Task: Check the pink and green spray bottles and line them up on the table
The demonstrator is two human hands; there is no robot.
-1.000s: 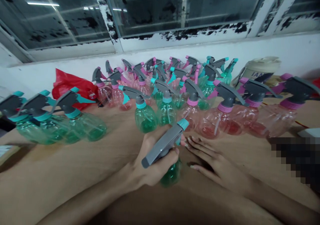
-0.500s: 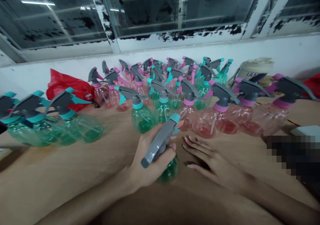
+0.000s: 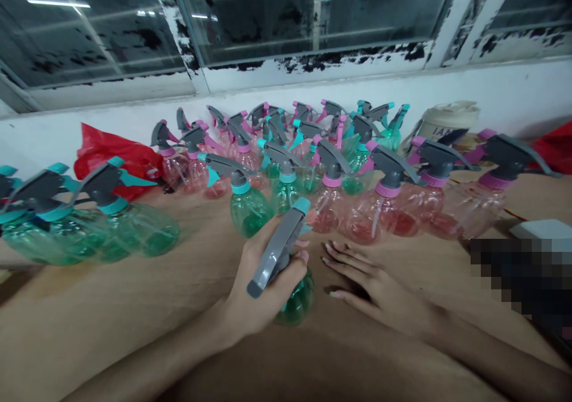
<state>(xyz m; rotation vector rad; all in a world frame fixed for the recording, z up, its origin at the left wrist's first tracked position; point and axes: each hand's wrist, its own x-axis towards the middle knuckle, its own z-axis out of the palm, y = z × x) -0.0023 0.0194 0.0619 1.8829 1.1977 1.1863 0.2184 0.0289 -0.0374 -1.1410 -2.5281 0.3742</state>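
My left hand [image 3: 257, 283] is wrapped round the neck of a green spray bottle [image 3: 295, 298] with a grey trigger head and a teal nozzle tip [image 3: 301, 204]. The bottle stands on the brown table [image 3: 134, 295] in front of me. My right hand [image 3: 373, 283] lies flat on the table just right of the bottle, fingers stretched out and slightly spread, holding nothing. Its fingertips are close to the bottle's head but apart from it.
Several green and pink spray bottles crowd the table behind my hands, such as a green one [image 3: 248, 202] and a pink one [image 3: 384, 211]. More green bottles [image 3: 129, 223] stand at the left. A red bag [image 3: 111, 152], a white tub [image 3: 447, 125] and a window sill lie behind.
The view has shifted a little to the right, so everything slid left. My left hand keeps its hold on the green bottle and my right hand stays flat.
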